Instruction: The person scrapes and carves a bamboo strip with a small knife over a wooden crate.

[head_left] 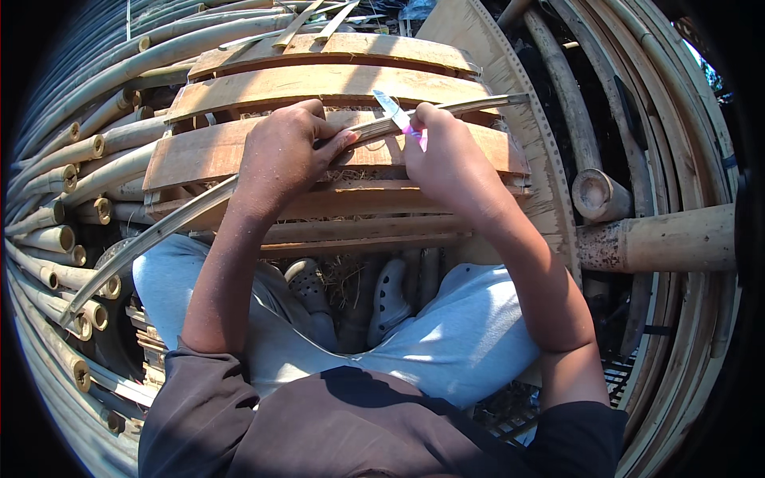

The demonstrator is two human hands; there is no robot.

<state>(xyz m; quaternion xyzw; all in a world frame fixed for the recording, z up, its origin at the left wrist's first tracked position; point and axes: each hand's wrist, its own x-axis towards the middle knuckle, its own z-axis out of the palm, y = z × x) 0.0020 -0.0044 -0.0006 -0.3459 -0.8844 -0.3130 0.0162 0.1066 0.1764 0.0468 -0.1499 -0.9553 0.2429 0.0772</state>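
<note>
My left hand grips a long thin split bamboo strip that runs from lower left up to the upper right, over a wooden slatted pallet. My right hand holds a small knife with a pink handle, its blade laid on the strip just right of my left thumb. Both hands sit close together above my knees, which are in light blue trousers. Grey clogs on my feet show below the strip.
Stacked round bamboo poles fill the left side. Thick bamboo poles and curved bamboo strips crowd the right. A pale perforated board leans beside the pallet. Dry straw lies underfoot.
</note>
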